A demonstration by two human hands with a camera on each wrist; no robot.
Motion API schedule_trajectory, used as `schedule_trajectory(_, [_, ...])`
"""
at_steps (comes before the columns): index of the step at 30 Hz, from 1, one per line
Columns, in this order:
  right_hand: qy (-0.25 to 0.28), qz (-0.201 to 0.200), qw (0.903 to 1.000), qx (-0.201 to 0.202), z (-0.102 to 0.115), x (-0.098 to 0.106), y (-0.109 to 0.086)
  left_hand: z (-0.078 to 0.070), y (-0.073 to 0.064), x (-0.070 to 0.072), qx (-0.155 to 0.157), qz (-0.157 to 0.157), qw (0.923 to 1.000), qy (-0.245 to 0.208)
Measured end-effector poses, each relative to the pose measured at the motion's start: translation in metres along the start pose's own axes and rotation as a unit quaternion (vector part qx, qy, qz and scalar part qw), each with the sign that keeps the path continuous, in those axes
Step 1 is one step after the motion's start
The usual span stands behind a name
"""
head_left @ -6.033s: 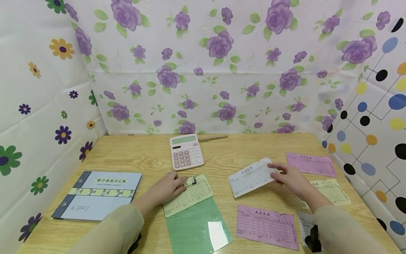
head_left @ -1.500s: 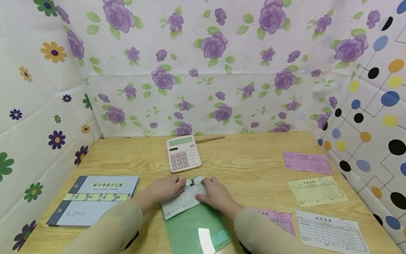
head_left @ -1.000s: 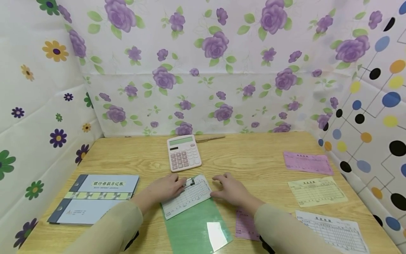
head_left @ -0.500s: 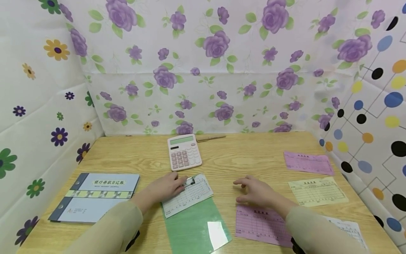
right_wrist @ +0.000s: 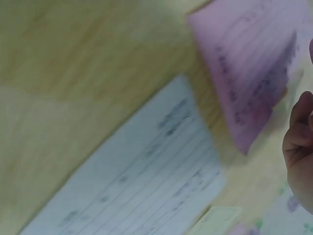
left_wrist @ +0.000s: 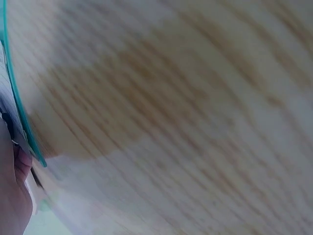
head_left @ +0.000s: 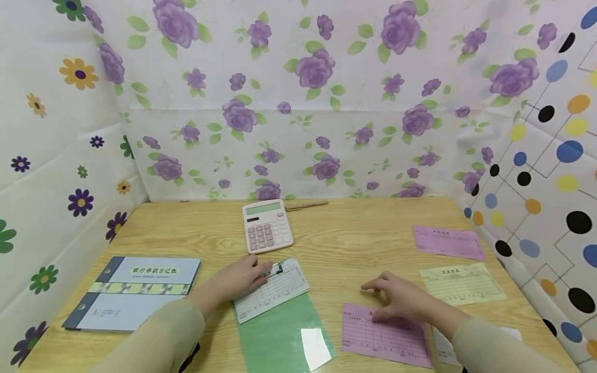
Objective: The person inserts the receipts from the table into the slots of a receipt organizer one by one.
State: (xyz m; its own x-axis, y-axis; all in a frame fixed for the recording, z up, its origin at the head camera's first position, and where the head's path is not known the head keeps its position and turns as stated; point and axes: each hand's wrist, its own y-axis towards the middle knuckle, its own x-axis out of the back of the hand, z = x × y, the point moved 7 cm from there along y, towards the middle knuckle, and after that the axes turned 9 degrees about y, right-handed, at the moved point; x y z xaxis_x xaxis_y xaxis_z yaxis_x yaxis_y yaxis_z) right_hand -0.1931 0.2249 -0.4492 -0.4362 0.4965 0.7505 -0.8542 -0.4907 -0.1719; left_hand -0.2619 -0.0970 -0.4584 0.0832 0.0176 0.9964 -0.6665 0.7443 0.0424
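In the head view my left hand (head_left: pixel 240 280) holds the top of a translucent green clipboard (head_left: pixel 280 336), its fingers at the metal clip (head_left: pixel 277 269). A white printed slip (head_left: pixel 270 298) lies on the board at the clip. The left wrist view shows curled fingers (left_wrist: pixel 22 166) at the board's edge. My right hand (head_left: pixel 403 300) is over the far edge of a pink slip (head_left: pixel 382 339), thumb and forefinger apart, holding nothing visible. Whether it touches the slip I cannot tell. In the right wrist view, part of this hand (right_wrist: pixel 299 147) shows beside the pink slip (right_wrist: pixel 239 63).
A white slip (head_left: pixel 444 348) lies partly under the right forearm. Beyond are a yellow slip (head_left: pixel 464 285) and another pink slip (head_left: pixel 450 242). A calculator (head_left: pixel 267 226) and a pen (head_left: pixel 308 205) lie at the back. A blue journal (head_left: pixel 135 292) is at left.
The right hand, earlier holding a white slip in the air, laid it over the yellow slip on the clipboard. It then let go and moved right to the pink slip. The left hand stayed.
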Motion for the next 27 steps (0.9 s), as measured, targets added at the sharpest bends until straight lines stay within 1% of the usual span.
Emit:
schedule_trajectory(3, [0.0, 0.009, 1.0, 0.0, -0.005, -0.002, -0.007, 0.001, 0.0, -0.001, 0.003, 0.001, 1.0, 0.002])
schedule_trajectory(5, [-0.005, 0.008, 0.9999, -0.004, -0.008, -0.003, -0.009, 0.002, 0.0, 0.0, 0.007, 0.002, 1.0, 0.001])
schedule_trajectory(8, [-0.011, -0.004, 0.9999, -0.009, -0.012, -0.002, -0.007, 0.003, -0.002, 0.0, 0.009, 0.003, 1.0, 0.002])
schedule_trajectory(14, [-0.042, -0.035, 0.9985, -0.004, -0.013, 0.002, 0.004, 0.003, -0.004, 0.002, 0.016, 0.009, 0.9998, -0.004])
schedule_trajectory(19, [-0.073, -0.052, 0.9958, -0.016, -0.018, 0.007, 0.015, 0.0, -0.002, 0.004, 0.013, 0.01, 0.9999, -0.006])
schedule_trajectory(23, [-0.091, -0.07, 0.9933, -0.012, -0.019, 0.013, 0.023, 0.0, 0.0, 0.002, 0.018, 0.023, 0.9996, -0.005])
schedule_trajectory(27, [-0.114, -0.089, 0.9895, -0.007, -0.022, 0.021, 0.029, 0.0, 0.002, -0.001, 0.019, 0.027, 0.9995, 0.001])
